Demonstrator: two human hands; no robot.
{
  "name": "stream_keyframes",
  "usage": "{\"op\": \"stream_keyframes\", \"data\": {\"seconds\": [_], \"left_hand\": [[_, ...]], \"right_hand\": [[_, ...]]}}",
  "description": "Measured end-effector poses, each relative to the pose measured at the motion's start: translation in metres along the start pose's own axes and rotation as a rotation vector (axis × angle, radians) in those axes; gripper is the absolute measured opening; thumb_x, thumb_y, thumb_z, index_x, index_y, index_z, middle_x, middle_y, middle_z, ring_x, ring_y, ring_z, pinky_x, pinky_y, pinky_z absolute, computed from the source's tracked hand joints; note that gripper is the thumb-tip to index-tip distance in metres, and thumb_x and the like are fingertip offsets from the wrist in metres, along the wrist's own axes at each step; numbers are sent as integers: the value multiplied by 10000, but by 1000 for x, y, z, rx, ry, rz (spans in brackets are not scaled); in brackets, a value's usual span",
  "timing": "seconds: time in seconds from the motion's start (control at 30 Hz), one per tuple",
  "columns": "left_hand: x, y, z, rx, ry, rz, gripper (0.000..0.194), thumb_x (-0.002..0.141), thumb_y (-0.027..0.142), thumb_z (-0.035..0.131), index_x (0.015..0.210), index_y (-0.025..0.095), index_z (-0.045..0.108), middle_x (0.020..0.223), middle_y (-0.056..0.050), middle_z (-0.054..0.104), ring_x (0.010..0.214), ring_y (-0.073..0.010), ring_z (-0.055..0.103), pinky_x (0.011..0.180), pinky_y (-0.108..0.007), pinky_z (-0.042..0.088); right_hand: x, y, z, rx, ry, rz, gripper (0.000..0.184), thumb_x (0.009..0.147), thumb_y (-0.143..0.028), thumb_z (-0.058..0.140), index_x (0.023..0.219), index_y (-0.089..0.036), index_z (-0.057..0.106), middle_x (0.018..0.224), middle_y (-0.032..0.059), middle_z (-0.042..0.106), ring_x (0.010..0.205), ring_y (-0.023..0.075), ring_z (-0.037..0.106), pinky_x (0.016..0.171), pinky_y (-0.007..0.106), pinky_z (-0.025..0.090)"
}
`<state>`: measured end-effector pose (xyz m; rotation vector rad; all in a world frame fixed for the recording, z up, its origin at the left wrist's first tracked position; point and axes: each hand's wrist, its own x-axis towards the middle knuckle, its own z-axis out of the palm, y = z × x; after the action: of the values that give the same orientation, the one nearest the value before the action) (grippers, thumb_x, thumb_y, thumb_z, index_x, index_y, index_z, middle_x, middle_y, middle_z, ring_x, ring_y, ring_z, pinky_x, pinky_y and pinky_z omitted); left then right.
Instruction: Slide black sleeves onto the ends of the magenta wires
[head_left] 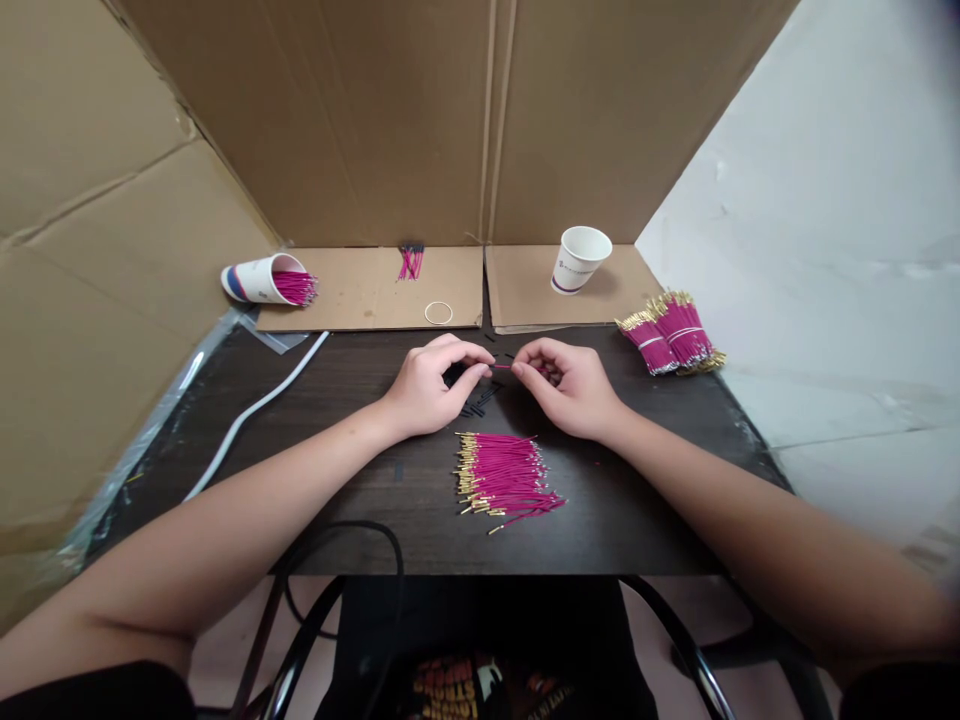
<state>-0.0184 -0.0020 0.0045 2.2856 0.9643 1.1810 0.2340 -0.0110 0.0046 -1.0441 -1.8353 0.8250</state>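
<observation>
My left hand [435,385] and my right hand [566,385] meet over the middle of the dark table [337,480], fingertips pinched together. Between them runs one short magenta wire [502,366], held at both ends. A few small black sleeve pieces [480,400] lie on the table under my left fingers. Just in front of my hands lies a loose pile of magenta wires with gold terminals [502,478].
Two tied bundles of magenta wires [671,335] lie at the right. A tipped paper cup holding wires [266,280], a few finished wires [410,262], a rubber band [439,313] and an upright paper cup [579,258] sit on cardboard flaps. Cardboard walls surround; a white cable [255,410] crosses left.
</observation>
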Motion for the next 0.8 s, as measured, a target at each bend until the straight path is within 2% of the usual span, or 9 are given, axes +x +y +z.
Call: {"op": "stream_keyframes", "data": {"seconds": [0.37,0.57,0.8], "left_hand": [[0,1,0,0,-1,-2,105,1084,223,731,1115,195,827,1054,-77,854,993,-231,802,949,-397,641],[-1,1,1,10,9,-24,181,1040,256,788,1203,179,809,1104,-92,828,972,-216,807,964,-388,657],[1,1,-1,56,-8,-9,116,1079,287,748,1109,201,821,1039,-73,832,975,-229,783,959,-405,642]], "right_hand": [[0,-1,0,-3,-8,3,242,1070,-414,721,951,-206,744,801,29,724,666,159,601,650,317,498],[0,0,0,19,5,8,231,1071,-408,714,968,-204,749,806,29,716,675,164,611,632,318,482],[-2,-1,0,14,-3,53,279,1071,-476,715,973,-217,751,810,37,709,693,182,616,649,334,500]]}}
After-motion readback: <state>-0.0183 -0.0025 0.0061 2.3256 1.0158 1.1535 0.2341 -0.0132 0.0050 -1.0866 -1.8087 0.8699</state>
